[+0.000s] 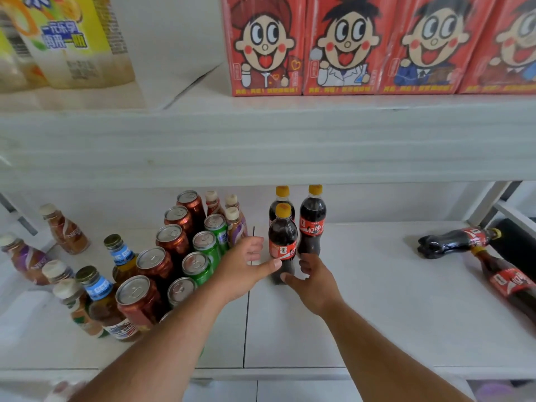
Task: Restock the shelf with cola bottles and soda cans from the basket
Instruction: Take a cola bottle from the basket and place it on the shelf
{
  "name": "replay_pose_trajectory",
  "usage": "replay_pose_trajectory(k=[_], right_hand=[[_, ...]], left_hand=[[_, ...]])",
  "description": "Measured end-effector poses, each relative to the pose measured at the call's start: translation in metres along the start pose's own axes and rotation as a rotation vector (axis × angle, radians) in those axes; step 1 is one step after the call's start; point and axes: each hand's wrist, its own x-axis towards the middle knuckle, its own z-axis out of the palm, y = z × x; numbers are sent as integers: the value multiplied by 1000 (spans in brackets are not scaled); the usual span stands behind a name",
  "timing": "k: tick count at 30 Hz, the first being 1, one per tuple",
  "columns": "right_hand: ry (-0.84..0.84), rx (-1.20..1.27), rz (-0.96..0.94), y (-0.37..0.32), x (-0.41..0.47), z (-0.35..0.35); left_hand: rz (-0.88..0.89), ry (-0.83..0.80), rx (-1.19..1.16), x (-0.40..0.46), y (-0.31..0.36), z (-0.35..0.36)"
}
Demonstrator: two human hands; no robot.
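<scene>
Three cola bottles with yellow caps stand upright in the middle of the white shelf point(362, 300); the front cola bottle point(282, 242) is nearest me. My left hand point(246, 266) is open on its left, thumb near its base. My right hand point(314, 278) is open on its right, fingertips by the base. Neither hand wraps the bottle. Two more cola bottles point(458, 242) lie on their sides at the right end. Rows of red soda cans point(155, 264) and green soda cans point(200, 266) stand left of my left hand. The basket is not in view.
Coffee and tea bottles point(98, 297) stand at the shelf's left end. The upper shelf board point(261, 146) overhangs the bottles closely. Red cartoon-face cartons point(342, 44) and yellow drink packs point(66, 39) sit on it. A white upright post point(490, 204) bounds the right side.
</scene>
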Motion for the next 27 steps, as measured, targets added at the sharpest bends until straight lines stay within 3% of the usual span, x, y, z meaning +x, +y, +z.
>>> replay_pose_trajectory(k=[6, 10, 17, 22, 27], right_hand=[[-124, -275, 12, -3, -51, -20], [-216, -492, -139, -14, -71, -26], [-332, -736, -464, -19, -102, -21], [-477, -841, -657, -8, -146, -12], [-634, -836, -814, -12, -203, 17]], left_hand=[[-71, 13, 105, -37, 2, -4], [-58, 36, 305, -82, 10, -6], [-182, 180, 495, -178, 4, 0], [-369, 204, 700, -257, -9, 20], [-660, 223, 712, -350, -24, 33]])
